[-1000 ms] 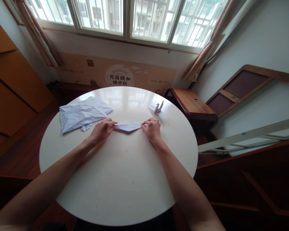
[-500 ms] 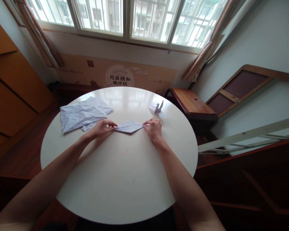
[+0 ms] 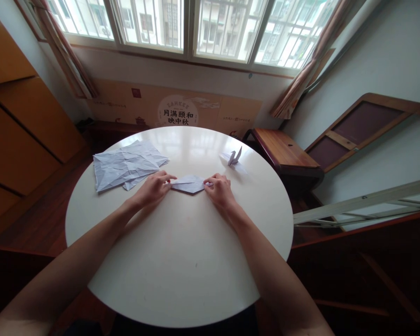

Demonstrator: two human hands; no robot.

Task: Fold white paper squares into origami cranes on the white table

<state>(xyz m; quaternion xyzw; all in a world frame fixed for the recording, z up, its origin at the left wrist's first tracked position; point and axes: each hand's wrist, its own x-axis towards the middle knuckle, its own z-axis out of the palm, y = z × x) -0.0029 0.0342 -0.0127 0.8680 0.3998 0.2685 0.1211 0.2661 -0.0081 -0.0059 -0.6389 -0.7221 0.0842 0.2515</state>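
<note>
A folded sheet of white paper [image 3: 189,185], shaped like a flat, wide diamond, lies on the round white table [image 3: 182,261] between my hands. My left hand [image 3: 157,185] pinches its left corner between thumb and fingers. At the opposite corner, my right hand [image 3: 218,187] is closed on the paper with curled fingers. Both side tips of the paper are partly hidden by the fingers. Beyond my right hand stands a folded paper crane [image 3: 234,158] with its neck and tail raised and its wings spread.
Several creased paper sheets [image 3: 128,164] lie loosely stacked at the table's left, close to my left hand. A wooden stool or small bench [image 3: 283,144] stands past the table's right edge. Behind the table is a printed panel [image 3: 210,107] below the barred window.
Both hands have come slightly closer together on the paper, and the right fingers now cover more of its corner. The whole view has shifted a little; sheets and crane stay in place.
</note>
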